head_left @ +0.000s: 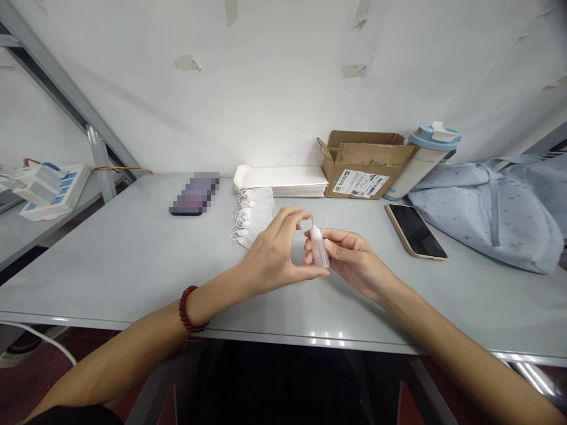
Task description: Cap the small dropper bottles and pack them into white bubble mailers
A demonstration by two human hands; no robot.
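A small translucent squeeze bottle (321,255) with a white collar and a thin needle tip stands slightly tilted above the table. My right hand (352,257) pinches its side between thumb and fingers, and a thin clear loop shows beside its top. Around it from the left curves my left hand (277,254), thumb and forefinger wide apart: the thumb lies by the bottle's base, the forefinger close to the needle tip. Whether they touch it is hard to tell. Behind my left hand lies a row of small white pieces with thin loops (257,215), partly hidden.
At the back are a stack of white flat packs (283,179), an open cardboard box (370,168) and a blue-lidded tumbler (419,162). A phone (419,233) and a pale blue bag (487,212) lie right; a pixelated phone (195,195) lies left. A power strip (62,192) sits far left.
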